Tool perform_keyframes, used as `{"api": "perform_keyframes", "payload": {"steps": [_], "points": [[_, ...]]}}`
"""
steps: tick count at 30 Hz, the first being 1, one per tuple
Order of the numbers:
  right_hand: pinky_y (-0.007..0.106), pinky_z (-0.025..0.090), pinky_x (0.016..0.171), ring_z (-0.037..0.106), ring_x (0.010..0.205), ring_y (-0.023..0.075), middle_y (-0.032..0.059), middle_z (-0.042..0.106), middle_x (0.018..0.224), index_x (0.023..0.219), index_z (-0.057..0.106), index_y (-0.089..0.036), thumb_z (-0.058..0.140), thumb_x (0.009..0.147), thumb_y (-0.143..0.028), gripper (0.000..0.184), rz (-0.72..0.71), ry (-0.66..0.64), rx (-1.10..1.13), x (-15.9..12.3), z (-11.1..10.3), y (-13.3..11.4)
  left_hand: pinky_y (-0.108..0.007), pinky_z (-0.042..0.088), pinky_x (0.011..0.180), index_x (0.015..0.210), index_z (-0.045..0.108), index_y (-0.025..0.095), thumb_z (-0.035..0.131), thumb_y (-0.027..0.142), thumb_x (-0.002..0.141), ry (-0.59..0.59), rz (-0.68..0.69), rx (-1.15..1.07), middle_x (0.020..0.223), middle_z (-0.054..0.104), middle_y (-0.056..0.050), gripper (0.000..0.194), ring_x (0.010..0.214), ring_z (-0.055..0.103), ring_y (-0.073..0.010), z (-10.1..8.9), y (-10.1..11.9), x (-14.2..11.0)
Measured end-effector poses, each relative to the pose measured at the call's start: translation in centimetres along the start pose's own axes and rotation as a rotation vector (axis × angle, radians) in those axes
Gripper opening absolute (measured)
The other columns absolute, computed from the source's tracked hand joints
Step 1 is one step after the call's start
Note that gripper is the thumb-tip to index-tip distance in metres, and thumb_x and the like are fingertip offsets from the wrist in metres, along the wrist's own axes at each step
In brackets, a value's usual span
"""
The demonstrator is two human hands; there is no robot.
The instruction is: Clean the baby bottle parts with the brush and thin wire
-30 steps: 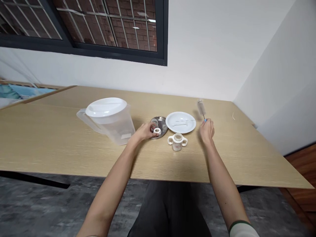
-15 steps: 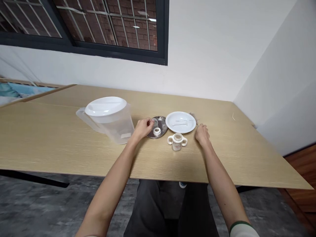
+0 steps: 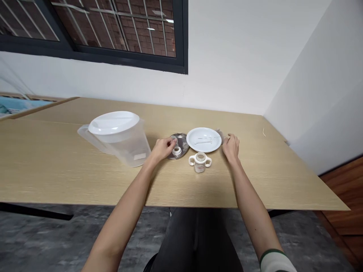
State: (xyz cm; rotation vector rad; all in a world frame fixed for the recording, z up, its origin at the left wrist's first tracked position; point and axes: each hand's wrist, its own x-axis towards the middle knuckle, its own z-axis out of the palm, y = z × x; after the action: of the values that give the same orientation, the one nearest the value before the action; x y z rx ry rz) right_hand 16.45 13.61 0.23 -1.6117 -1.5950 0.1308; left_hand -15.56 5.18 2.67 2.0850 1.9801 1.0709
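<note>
My left hand pinches a clear plastic cap over a round metal tray. On that tray sits a white ring-shaped bottle collar, with a small clear piece to its right. My right hand has its fingers bent together just right of a white oval dish, against a small greyish item; what they hold is hidden. In the dish lie a white stick-like part and a thin rod. Between my hands stands an open, two-handled baby bottle.
A large translucent pitcher with a white lid stands left of my left hand. A small pale bent strip lies on the wooden table at the right. Behind the table rises a white wall with a barred window.
My right hand has shifted slightly up beside the dish, its fingers changing position at the greyish item. My left hand stays at the tray with the clear cap. The view has turned slightly.
</note>
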Motion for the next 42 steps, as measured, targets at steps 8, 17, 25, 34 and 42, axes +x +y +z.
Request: {"api": "perform_keyframes", "payload": {"steps": [8,17,25,34,42], "points": [[0.036,0.04,0.097,0.053,0.104,0.0237,0.0134,0.066,0.106,0.109,0.067,-0.014,0.04,0.098,-0.028,0.033,-0.073,-0.019,0.043,0.2,0.9,0.5,-0.029,0.032,0.059,0.055,0.05,0.02,0.044,0.052,0.094,-0.04,0.017,-0.004,0.053,0.052,0.0,0.051,0.055,0.045,-0.0145,0.0,0.0,0.0],[0.035,0.041,0.092,0.055,0.095,0.022,0.0094,0.067,0.094,0.088,0.065,-0.018,0.04,0.098,-0.031,0.03,-0.105,-0.035,0.098,0.4,1.0,0.8,-0.029,0.034,0.061,0.055,0.052,0.02,0.044,0.053,0.095,-0.053,0.034,-0.015,0.053,0.051,0.001,0.052,0.054,0.046,-0.0152,0.2,-0.3,0.0],[0.033,0.041,0.091,0.055,0.096,0.0216,0.011,0.063,0.099,0.093,0.053,-0.02,0.037,0.095,-0.027,0.018,0.12,0.152,0.293,0.9,0.4,-0.4,-0.029,0.042,0.07,0.082,0.068,0.019,0.049,0.055,0.093,-0.006,0.001,-0.165,0.077,0.07,-0.003,0.042,0.07,0.059,-0.0186,0.7,0.8,-0.2],[0.032,0.043,0.085,0.057,0.088,0.0202,0.0089,0.065,0.094,0.089,0.048,-0.023,0.035,0.094,-0.034,0.017,0.361,0.361,0.55,1.6,0.4,-0.2,-0.032,0.049,0.077,0.096,0.078,0.018,0.061,0.054,0.084,-0.29,0.098,-0.153,0.099,0.078,-0.008,0.041,0.083,0.065,-0.0226,2.9,6.1,5.8],[0.029,0.042,0.08,0.056,0.083,0.0181,0.0035,0.061,0.086,0.085,0.047,-0.023,0.04,0.092,-0.036,0.016,0.434,0.477,0.742,2.3,0.5,0.4,-0.03,0.049,0.079,0.096,0.081,0.018,0.071,0.032,0.078,-0.558,0.091,0.182,0.1,0.078,-0.009,0.025,0.086,0.068,-0.024,7.4,9.2,10.9]]}}
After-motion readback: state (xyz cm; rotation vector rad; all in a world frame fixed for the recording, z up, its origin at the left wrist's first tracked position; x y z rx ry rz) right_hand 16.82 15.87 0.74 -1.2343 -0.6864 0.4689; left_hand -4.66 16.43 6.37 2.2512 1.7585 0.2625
